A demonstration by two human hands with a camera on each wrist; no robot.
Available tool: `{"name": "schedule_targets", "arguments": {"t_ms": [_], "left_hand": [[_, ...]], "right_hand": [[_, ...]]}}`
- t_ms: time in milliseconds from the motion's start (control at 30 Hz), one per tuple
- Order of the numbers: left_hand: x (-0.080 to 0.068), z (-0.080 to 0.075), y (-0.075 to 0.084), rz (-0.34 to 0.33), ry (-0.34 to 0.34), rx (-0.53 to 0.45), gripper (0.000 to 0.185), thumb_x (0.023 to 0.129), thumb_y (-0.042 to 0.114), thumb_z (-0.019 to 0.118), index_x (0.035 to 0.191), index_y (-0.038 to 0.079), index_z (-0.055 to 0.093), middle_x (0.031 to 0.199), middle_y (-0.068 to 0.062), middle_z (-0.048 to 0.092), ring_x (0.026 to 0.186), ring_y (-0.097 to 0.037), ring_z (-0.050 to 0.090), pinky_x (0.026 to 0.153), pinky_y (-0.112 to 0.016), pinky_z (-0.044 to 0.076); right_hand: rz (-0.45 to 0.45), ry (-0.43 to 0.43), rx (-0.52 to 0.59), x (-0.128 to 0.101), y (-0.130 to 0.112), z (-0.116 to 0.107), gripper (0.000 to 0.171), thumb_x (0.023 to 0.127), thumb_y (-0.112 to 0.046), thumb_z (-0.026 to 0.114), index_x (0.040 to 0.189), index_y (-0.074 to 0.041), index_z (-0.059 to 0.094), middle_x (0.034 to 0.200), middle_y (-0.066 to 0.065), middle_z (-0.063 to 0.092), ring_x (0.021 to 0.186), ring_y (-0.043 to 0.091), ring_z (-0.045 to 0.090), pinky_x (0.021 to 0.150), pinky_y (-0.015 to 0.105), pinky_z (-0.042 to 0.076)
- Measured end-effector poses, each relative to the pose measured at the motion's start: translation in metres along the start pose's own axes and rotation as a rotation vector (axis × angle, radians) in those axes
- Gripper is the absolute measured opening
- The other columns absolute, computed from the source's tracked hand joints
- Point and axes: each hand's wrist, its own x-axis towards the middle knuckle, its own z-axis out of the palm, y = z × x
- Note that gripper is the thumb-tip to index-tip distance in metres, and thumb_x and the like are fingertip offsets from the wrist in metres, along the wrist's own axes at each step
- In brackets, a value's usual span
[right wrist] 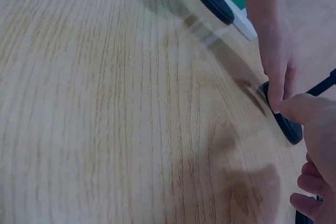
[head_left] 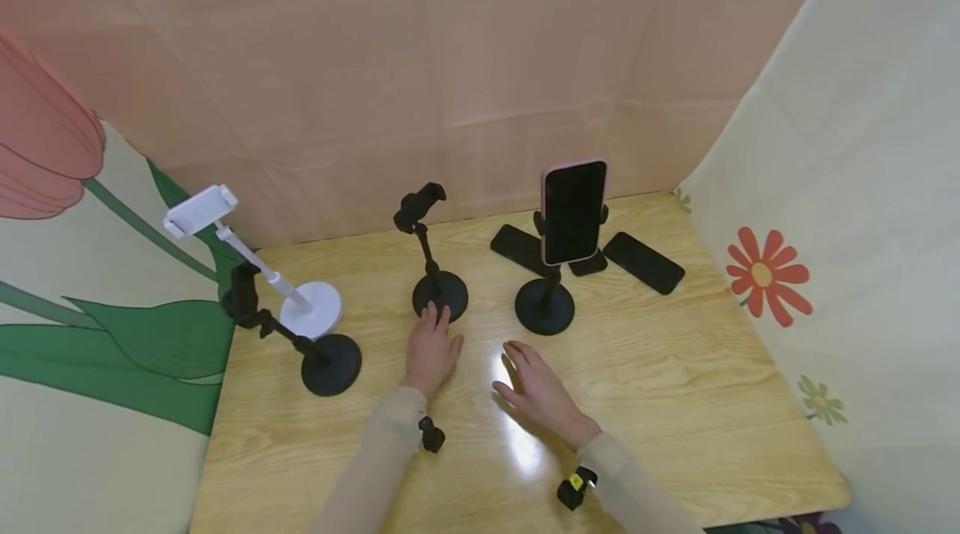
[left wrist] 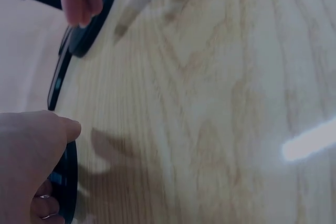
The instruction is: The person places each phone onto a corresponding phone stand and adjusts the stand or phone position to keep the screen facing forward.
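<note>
My left hand (head_left: 432,351) reaches forward with its fingertips at the round base of a black phone stand (head_left: 441,294), whose clamp holds no phone. In the right wrist view the left hand's (right wrist: 276,45) fingers lie over that base's edge; whether they touch it I cannot tell. My right hand (head_left: 542,391) hovers above the table with relaxed fingers and holds nothing. Just beyond it stands another black phone stand (head_left: 546,307), holding upright a phone (head_left: 574,211) with a pink edge and dark screen.
At the left stand a white phone stand (head_left: 311,311) and a black one (head_left: 330,365), both with tilted arms. Behind the loaded stand lie a black phone (head_left: 519,247), a small dark flat object (head_left: 588,265) and another black phone (head_left: 643,262) on the wooden table (head_left: 675,401).
</note>
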Motion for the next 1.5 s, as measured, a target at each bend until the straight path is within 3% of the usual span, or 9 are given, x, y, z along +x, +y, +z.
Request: {"name": "schedule_targets", "arguments": {"t_ms": [133,533,867,1133,1400,1500], "left_hand": [[-0.005,0.0,0.008,0.015,-0.003,-0.009,0.063,0.101,0.039,0.065,0.151,0.003,0.05,0.156,-0.031,0.042,0.143,-0.043,0.045,0.118,-0.047,0.041],[-0.017,0.003,0.021,0.079,-0.026,-0.03,0.067,0.1,0.04,0.067,0.152,0.003,0.049,0.158,-0.029,0.04,0.144,-0.042,0.045,0.118,-0.049,0.041],[-0.02,0.008,0.029,0.114,-0.052,0.066,0.068,0.102,0.047,0.061,0.155,0.007,0.046,0.159,-0.025,0.04,0.146,-0.038,0.044,0.119,-0.045,0.041],[-0.024,0.012,0.034,0.146,-0.026,0.034,0.068,0.101,0.047,0.063,0.153,0.007,0.049,0.157,-0.026,0.043,0.144,-0.039,0.046,0.117,-0.046,0.043],[-0.027,0.018,0.035,0.175,0.0,-0.009,0.063,0.1,0.044,0.066,0.15,0.008,0.054,0.157,-0.024,0.045,0.143,-0.037,0.048,0.116,-0.045,0.044],[-0.028,0.017,0.036,0.191,0.01,-0.019,0.062,0.099,0.042,0.067,0.149,0.007,0.055,0.156,-0.025,0.046,0.142,-0.038,0.049,0.116,-0.045,0.044]], "right_hand": [[-0.013,0.013,-0.001,0.005,0.003,0.004,0.069,0.094,-0.027,0.077,0.145,0.01,0.049,0.148,0.028,0.05,0.137,0.041,0.05,0.115,0.054,0.042],[0.04,-0.068,-0.009,0.021,0.007,0.01,0.071,0.098,-0.032,0.071,0.15,0.007,0.044,0.154,0.025,0.045,0.142,0.039,0.045,0.12,0.052,0.038],[0.074,-0.122,-0.026,0.033,0.014,0.012,0.072,0.1,-0.036,0.066,0.155,0.003,0.04,0.159,0.023,0.04,0.147,0.037,0.041,0.123,0.051,0.034],[0.031,-0.087,-0.024,0.038,0.017,0.011,0.072,0.1,-0.034,0.067,0.154,0.005,0.04,0.161,0.022,0.038,0.148,0.037,0.039,0.122,0.051,0.034],[-0.1,0.023,-0.072,0.045,0.023,0.014,0.052,0.1,-0.008,0.063,0.147,0.009,0.049,0.157,0.025,0.044,0.143,0.038,0.047,0.116,0.052,0.043],[-0.134,0.045,-0.1,0.047,0.024,0.016,0.05,0.099,-0.005,0.063,0.145,0.01,0.051,0.155,0.026,0.045,0.141,0.038,0.049,0.113,0.052,0.045]]}}
